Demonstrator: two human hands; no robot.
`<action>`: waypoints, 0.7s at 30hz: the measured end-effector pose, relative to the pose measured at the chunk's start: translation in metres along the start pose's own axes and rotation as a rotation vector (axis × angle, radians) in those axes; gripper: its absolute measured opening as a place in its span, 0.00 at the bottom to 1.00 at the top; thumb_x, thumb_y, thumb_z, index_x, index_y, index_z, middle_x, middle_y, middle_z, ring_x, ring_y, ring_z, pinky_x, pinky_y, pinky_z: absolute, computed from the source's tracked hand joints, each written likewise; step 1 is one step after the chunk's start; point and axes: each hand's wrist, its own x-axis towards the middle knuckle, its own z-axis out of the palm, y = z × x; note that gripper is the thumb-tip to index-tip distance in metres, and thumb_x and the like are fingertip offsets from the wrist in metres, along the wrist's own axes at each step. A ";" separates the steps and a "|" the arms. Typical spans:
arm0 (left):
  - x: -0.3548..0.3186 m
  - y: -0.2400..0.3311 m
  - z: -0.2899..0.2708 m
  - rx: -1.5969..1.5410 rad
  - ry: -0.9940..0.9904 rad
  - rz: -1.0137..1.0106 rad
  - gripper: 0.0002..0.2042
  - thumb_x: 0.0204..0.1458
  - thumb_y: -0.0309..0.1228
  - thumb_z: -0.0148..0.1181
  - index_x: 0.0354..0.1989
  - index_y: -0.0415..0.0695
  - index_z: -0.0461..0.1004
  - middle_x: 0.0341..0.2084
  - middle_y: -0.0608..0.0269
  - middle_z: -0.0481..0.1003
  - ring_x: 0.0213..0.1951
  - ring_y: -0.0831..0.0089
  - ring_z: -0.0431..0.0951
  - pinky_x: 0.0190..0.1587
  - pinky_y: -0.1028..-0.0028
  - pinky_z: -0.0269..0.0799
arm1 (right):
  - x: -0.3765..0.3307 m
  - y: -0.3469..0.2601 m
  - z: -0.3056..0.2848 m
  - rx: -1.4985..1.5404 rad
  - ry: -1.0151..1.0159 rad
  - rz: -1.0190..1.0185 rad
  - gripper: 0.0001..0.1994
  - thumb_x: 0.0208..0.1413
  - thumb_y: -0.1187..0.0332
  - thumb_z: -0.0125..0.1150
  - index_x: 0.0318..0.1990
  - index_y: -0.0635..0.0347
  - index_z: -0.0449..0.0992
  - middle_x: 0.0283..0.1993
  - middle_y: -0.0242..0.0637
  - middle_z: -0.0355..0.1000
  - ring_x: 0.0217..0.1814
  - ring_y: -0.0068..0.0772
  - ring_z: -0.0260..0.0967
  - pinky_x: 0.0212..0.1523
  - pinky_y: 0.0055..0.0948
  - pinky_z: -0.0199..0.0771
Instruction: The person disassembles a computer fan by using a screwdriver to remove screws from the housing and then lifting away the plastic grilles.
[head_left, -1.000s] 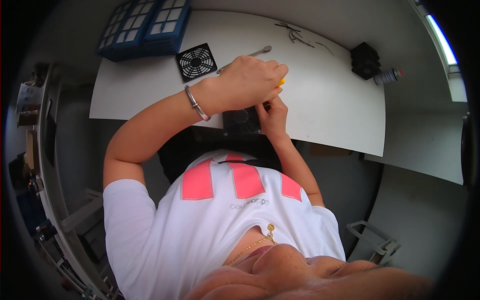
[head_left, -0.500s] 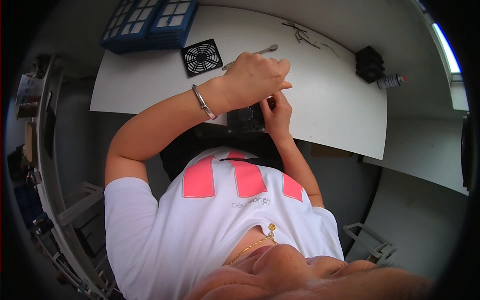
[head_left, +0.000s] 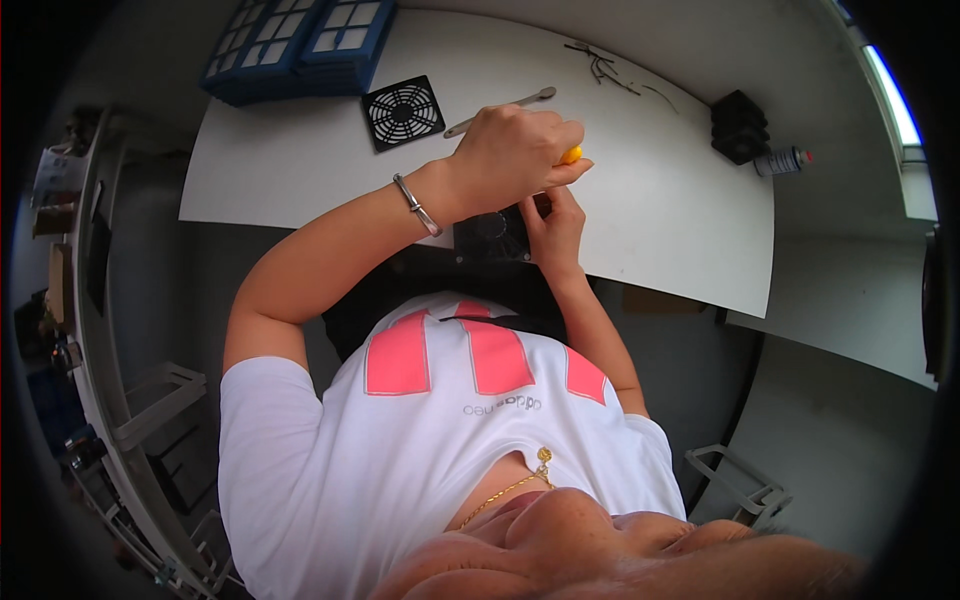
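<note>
A black square fan (head_left: pixel 492 236) lies at the near edge of the white table (head_left: pixel 670 220). My right hand (head_left: pixel 556 232) grips its right side with bent fingers. Above the fan, my left hand (head_left: pixel 515 150) is closed in a fist round a yellow-handled tool (head_left: pixel 571 155). Only the handle's end shows; my fist hides the rest, so I cannot tell its tip. Beyond my left wrist lies a black fan guard (head_left: pixel 403 113) with ring-shaped slots. A slim grey tool (head_left: pixel 532 98) with a rounded end lies beside the guard, just past my left knuckles.
Stacks of blue-framed panels (head_left: pixel 345 68) stand at the far left. Dark thin strips (head_left: pixel 602 70) lie at the back. A pile of black square parts (head_left: pixel 740 128) and a spray can (head_left: pixel 782 161) with a red top are at the far right. A shelf rack (head_left: pixel 95 290) stands on the left.
My left hand has turned and its forearm has shifted slightly right. The yellow handle end now shows at my fist. My right hand stays on the fan.
</note>
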 end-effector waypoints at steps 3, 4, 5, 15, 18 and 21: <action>-0.002 0.000 0.005 0.034 0.049 0.019 0.11 0.54 0.39 0.63 0.30 0.44 0.73 0.23 0.62 0.74 0.25 0.61 0.77 0.32 0.66 0.74 | -0.001 0.003 0.001 0.022 0.008 0.016 0.09 0.55 0.73 0.67 0.40 0.68 0.76 0.29 0.40 0.77 0.29 0.30 0.76 0.33 0.28 0.75; -0.003 -0.001 0.007 0.024 0.093 0.033 0.11 0.54 0.38 0.63 0.32 0.43 0.73 0.24 0.62 0.75 0.27 0.61 0.78 0.34 0.66 0.74 | -0.001 0.004 0.002 0.021 0.014 -0.001 0.09 0.55 0.74 0.67 0.40 0.68 0.76 0.30 0.40 0.77 0.29 0.30 0.76 0.33 0.27 0.75; -0.004 -0.001 0.007 0.024 0.093 0.031 0.11 0.54 0.38 0.63 0.32 0.43 0.73 0.24 0.62 0.75 0.27 0.61 0.78 0.34 0.66 0.74 | -0.001 0.004 0.002 0.020 0.019 -0.016 0.08 0.55 0.74 0.67 0.39 0.68 0.76 0.30 0.40 0.77 0.29 0.30 0.77 0.34 0.27 0.75; 0.004 -0.007 -0.017 -0.151 -0.266 -0.058 0.12 0.54 0.35 0.63 0.39 0.40 0.72 0.29 0.54 0.77 0.32 0.57 0.80 0.35 0.66 0.76 | -0.001 0.006 0.003 0.014 0.030 -0.037 0.06 0.54 0.74 0.67 0.35 0.64 0.75 0.30 0.38 0.74 0.24 0.30 0.73 0.28 0.27 0.72; 0.009 0.002 -0.017 -0.017 -0.260 -0.173 0.12 0.54 0.35 0.62 0.39 0.40 0.72 0.29 0.53 0.77 0.32 0.57 0.80 0.35 0.66 0.76 | 0.000 0.008 0.004 -0.004 0.026 -0.020 0.06 0.54 0.74 0.68 0.35 0.64 0.75 0.30 0.38 0.74 0.25 0.29 0.73 0.28 0.26 0.72; 0.003 -0.001 -0.010 -0.023 -0.121 -0.093 0.12 0.55 0.35 0.62 0.39 0.40 0.71 0.26 0.54 0.78 0.30 0.57 0.80 0.36 0.65 0.76 | 0.000 0.006 0.004 0.023 0.036 -0.034 0.06 0.54 0.74 0.67 0.35 0.64 0.75 0.30 0.38 0.74 0.25 0.29 0.74 0.28 0.26 0.72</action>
